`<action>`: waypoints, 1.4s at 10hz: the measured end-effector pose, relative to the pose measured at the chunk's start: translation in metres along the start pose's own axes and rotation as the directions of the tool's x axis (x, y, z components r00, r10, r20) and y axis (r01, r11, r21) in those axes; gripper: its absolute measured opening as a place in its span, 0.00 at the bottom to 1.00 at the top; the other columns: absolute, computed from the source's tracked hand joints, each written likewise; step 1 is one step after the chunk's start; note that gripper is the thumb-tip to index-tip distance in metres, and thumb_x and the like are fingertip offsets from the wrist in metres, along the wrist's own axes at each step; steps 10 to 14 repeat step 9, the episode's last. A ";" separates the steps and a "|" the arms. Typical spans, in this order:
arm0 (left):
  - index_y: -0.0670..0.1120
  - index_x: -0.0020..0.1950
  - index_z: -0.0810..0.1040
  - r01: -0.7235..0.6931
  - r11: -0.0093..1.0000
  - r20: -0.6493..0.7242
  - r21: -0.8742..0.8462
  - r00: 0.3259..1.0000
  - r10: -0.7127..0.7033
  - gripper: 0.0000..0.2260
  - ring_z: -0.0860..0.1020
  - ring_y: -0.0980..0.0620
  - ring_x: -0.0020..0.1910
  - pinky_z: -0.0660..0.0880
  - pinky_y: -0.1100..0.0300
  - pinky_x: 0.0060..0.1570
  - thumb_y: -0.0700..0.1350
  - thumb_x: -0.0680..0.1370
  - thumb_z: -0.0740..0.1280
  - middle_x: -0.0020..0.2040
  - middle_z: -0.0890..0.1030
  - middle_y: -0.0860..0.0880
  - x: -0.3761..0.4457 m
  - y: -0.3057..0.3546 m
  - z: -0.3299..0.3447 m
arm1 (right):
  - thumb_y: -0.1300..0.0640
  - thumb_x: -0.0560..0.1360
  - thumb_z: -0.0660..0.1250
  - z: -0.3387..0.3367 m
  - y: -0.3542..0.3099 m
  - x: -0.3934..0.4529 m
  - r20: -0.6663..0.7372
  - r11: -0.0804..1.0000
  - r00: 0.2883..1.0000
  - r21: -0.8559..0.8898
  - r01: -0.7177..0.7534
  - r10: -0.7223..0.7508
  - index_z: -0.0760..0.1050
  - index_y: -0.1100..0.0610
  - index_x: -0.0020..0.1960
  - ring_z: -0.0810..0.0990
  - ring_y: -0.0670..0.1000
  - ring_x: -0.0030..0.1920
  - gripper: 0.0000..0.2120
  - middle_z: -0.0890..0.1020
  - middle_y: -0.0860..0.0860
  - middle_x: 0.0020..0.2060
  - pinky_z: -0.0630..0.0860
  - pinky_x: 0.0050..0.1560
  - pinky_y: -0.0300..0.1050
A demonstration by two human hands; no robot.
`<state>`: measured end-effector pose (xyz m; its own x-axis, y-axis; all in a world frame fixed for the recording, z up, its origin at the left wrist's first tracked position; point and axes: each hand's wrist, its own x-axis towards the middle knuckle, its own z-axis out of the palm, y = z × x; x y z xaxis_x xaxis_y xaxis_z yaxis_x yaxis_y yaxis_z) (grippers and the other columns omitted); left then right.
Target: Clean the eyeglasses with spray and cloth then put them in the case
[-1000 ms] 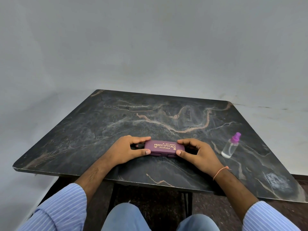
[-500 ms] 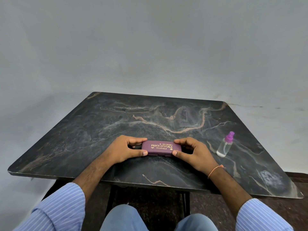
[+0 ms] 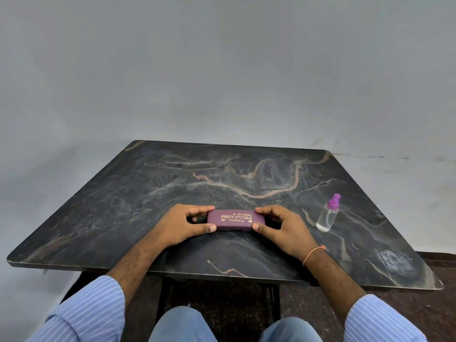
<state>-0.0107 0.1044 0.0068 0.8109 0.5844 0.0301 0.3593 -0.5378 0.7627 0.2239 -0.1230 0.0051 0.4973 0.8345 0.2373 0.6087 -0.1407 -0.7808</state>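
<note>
A closed maroon eyeglass case [image 3: 235, 220] with gold lettering lies on the dark marble table [image 3: 148, 198], near its front edge. My left hand [image 3: 182, 225] grips the case's left end, thumb on the near side and fingers on the far side. My right hand [image 3: 283, 227] grips the right end the same way. A small clear spray bottle [image 3: 328, 215] with a purple cap stands upright to the right of my right hand, apart from it. No eyeglasses or cloth are in view.
A plain grey wall rises behind the table. The table's front edge [image 3: 222, 274] runs just in front of my forearms, with my knees and a dark floor below it. A whitish smear [image 3: 394, 262] marks the front right corner.
Both hands keep the same hold on the closed case. Only the head camera has shifted slightly, so the scene sits a little differently in the frame.
</note>
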 end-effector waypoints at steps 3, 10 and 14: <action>0.67 0.77 0.76 0.007 0.990 -0.052 0.139 0.999 0.001 0.29 0.76 0.64 0.40 0.73 0.62 0.47 0.65 0.76 0.77 0.49 0.82 0.68 0.003 0.013 0.006 | 0.46 0.78 0.76 0.002 -0.007 0.004 -0.050 0.991 0.999 -0.131 -0.021 0.015 0.79 0.45 0.71 0.81 0.40 0.64 0.23 0.83 0.40 0.64 0.75 0.71 0.42; 0.57 0.90 0.51 -0.044 0.773 0.037 0.633 0.999 0.027 0.47 0.49 0.50 0.90 0.51 0.38 0.86 0.81 0.77 0.46 0.90 0.50 0.58 0.000 0.015 0.021 | 0.25 0.79 0.43 0.005 -0.011 -0.009 0.111 0.693 0.975 -0.718 -0.056 0.194 0.44 0.51 0.87 0.46 0.49 0.86 0.45 0.48 0.46 0.87 0.45 0.84 0.63; 0.57 0.90 0.51 -0.044 0.773 0.037 0.633 0.999 0.027 0.47 0.49 0.50 0.90 0.51 0.38 0.86 0.81 0.77 0.46 0.90 0.50 0.58 0.000 0.015 0.021 | 0.25 0.79 0.43 0.005 -0.011 -0.009 0.111 0.693 0.975 -0.718 -0.056 0.194 0.44 0.51 0.87 0.46 0.49 0.86 0.45 0.48 0.46 0.87 0.45 0.84 0.63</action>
